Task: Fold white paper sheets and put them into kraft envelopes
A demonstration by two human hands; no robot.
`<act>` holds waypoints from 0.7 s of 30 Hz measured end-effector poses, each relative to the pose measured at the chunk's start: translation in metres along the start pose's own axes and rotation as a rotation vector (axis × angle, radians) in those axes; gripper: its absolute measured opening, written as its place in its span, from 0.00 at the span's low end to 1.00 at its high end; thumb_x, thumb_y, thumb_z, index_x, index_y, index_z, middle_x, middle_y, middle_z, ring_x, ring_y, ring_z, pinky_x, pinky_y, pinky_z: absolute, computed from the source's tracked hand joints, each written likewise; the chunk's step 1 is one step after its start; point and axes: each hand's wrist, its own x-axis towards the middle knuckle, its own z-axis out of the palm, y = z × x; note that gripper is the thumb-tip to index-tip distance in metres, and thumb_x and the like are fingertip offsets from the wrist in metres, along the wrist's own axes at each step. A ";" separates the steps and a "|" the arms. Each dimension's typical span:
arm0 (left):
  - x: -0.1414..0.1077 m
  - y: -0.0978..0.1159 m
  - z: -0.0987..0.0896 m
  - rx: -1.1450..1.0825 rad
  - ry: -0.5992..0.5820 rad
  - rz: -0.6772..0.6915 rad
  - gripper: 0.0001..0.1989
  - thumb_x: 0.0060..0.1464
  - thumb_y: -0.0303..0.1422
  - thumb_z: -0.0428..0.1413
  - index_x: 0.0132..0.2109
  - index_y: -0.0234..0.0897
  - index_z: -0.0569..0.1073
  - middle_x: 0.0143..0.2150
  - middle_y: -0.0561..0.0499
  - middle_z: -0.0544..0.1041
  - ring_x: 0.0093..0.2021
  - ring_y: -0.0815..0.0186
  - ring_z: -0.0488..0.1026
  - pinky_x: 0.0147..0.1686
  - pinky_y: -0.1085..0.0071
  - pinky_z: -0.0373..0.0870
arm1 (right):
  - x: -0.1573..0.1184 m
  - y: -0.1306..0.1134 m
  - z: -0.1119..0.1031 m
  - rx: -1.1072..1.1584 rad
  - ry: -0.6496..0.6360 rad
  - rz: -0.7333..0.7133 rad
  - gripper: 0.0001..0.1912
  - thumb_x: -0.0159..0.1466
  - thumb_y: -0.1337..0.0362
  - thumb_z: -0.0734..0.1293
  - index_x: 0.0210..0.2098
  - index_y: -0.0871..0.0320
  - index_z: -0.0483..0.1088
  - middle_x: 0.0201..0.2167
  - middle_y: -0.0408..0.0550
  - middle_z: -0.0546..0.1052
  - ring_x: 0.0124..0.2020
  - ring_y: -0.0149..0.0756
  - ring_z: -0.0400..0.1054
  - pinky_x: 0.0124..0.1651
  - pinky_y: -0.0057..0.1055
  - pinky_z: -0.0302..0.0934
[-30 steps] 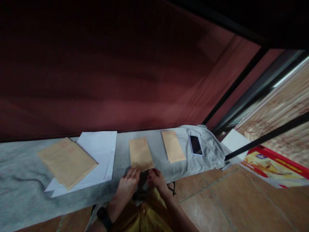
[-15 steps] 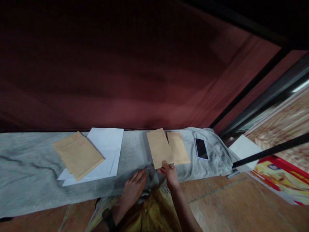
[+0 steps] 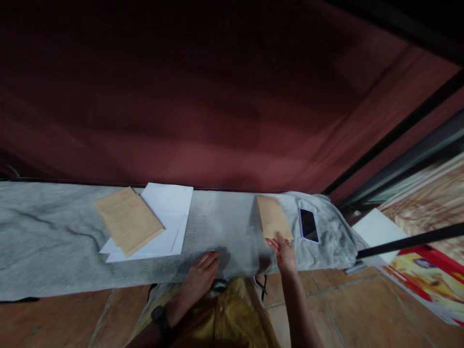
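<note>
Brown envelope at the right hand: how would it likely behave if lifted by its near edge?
The brown envelope looks thin and flat, so it is probably light for its size. Being paper, it may bend somewhat, since the right hand grips only the near edge. It seems unlikely to roll, lying flat on the grey cloth.

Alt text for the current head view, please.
Right hand pinches the near edge of a brown envelope beside a phone on grey cloth. Left hand rests empty near the cloth's front edge. Further left, brown envelopes overlap white paper.
</note>
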 end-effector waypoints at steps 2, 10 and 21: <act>-0.001 0.000 0.002 -0.009 0.002 0.001 0.19 0.61 0.21 0.48 0.53 0.38 0.79 0.58 0.46 0.79 0.59 0.61 0.74 0.59 0.64 0.72 | 0.000 0.001 -0.003 0.009 0.010 0.004 0.23 0.52 0.58 0.81 0.26 0.55 0.62 0.23 0.42 0.77 0.28 0.37 0.80 0.33 0.27 0.77; 0.009 0.005 -0.004 -0.124 0.129 -0.100 0.20 0.70 0.32 0.44 0.61 0.38 0.73 0.63 0.45 0.75 0.62 0.60 0.72 0.62 0.57 0.70 | -0.045 0.053 0.029 -0.072 -0.185 0.141 0.25 0.48 0.50 0.82 0.25 0.54 0.64 0.21 0.40 0.75 0.27 0.35 0.77 0.35 0.30 0.75; 0.060 0.012 -0.018 -0.121 -0.075 0.033 0.23 0.72 0.42 0.46 0.69 0.44 0.65 0.74 0.46 0.60 0.74 0.61 0.53 0.72 0.56 0.50 | -0.098 0.107 0.057 -0.322 -0.549 0.311 0.23 0.50 0.42 0.74 0.29 0.55 0.72 0.27 0.48 0.79 0.29 0.38 0.74 0.34 0.34 0.71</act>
